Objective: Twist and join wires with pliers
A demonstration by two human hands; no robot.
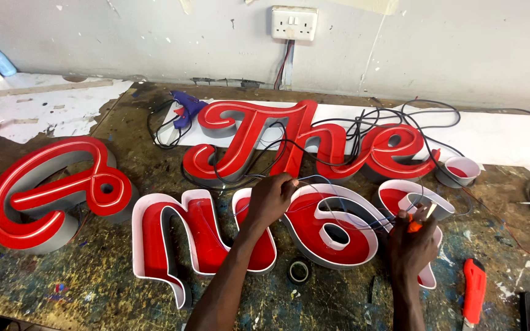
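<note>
Wiring of the red sign letters looks partly done, as far as you can judge from here. Your left hand [272, 197] is pinched shut on a thin wire [323, 181] above the open-backed letters [332, 230] lying face-down on the bench [62, 279]. Your right hand [413, 242] is closed around a small orange-handled tool [413, 224] and holds the wire's other end at the rightmost letter. Finished-looking letters [249, 138] with red faces and raised strips lie face-up farther back, with a tangle of dark cables [369, 122] draped over them. A large looping letter [53, 193] sits apart at your left. The white-walled shells near you appear to hold no fitted lighting, so these seem to be what is left.

Around you: a roll of black tape [299, 270] lies just in front of the shells, between your forearms; an orange utility knife [474, 295] lies at your right; a blue glue gun [186, 105] rests near the wall under a white wall socket [294, 23]. Loose cables cross the letters and could snag your wire.
</note>
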